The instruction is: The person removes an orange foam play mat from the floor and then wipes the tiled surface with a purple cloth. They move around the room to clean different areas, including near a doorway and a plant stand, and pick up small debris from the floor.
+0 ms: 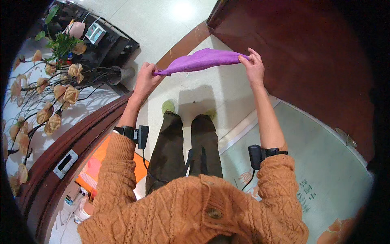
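Observation:
A purple cloth (204,61) is stretched between my two hands, above the tiled floor in front of my feet. My left hand (149,76) grips its narrow left end, the fingers closed on the fabric. At the other end my right hand (253,65) pinches the cloth between thumb and fingers, with some fingers raised. The cloth hangs in a loose fold, and its far edge bulges upward in the view. Both forearms are extended, and each wrist wears a black strap with a small device.
A dark wooden door (298,61) stands at right, beside a frosted glass panel (329,146). At left are a brown door frame (76,131), artificial flowers (71,94) in a vase and a black cabinet (115,45). An orange mat (140,164) lies behind the frame.

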Motion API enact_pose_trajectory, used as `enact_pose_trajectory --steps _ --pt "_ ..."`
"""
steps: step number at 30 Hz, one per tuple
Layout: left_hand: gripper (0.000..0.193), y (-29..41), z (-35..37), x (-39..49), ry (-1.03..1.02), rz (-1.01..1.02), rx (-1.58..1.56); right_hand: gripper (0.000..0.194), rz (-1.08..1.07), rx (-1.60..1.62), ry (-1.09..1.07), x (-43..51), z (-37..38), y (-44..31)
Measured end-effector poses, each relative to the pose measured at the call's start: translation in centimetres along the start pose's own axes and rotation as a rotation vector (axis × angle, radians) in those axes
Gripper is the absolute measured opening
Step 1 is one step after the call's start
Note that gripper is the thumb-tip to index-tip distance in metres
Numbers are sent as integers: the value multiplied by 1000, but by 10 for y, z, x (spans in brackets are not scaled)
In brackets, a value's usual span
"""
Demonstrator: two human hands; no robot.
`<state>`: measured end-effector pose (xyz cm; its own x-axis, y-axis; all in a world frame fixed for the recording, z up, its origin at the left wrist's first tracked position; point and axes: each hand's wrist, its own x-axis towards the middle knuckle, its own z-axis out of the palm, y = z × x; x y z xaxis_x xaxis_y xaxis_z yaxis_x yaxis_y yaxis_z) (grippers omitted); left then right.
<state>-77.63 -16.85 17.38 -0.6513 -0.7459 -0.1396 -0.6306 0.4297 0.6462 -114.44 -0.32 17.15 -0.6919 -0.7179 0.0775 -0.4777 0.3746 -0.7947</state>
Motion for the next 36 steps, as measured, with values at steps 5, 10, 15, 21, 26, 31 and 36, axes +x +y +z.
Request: enact_pose_trajectory --steps 5,10,15,21,26,31,36 --pt "20 11 -1 16 -236 -242 -627 16 383 475 -231 4 -30 -2" --pt "20 45 15 38 -127 -602 -941 18 293 438 -70 2 -8 -22" --pt "24 87 62 35 -299 -672 -1355 20 115 338 -214 -73 50 -80" --pt "37 85 83 13 -139 -661 -1321 29 -173 262 -447 -159 76 -100" --pt "54 98 77 1 -233 -640 -1133 30 632 506 -396 -123 60 -7" --pt "46 154 82 -6 -398 -456 -1288 44 926 1110 -394 -107 74 52" --pt "44 163 113 -20 -505 -492 -1655 64 1122 1537 -494 -127 43 61"
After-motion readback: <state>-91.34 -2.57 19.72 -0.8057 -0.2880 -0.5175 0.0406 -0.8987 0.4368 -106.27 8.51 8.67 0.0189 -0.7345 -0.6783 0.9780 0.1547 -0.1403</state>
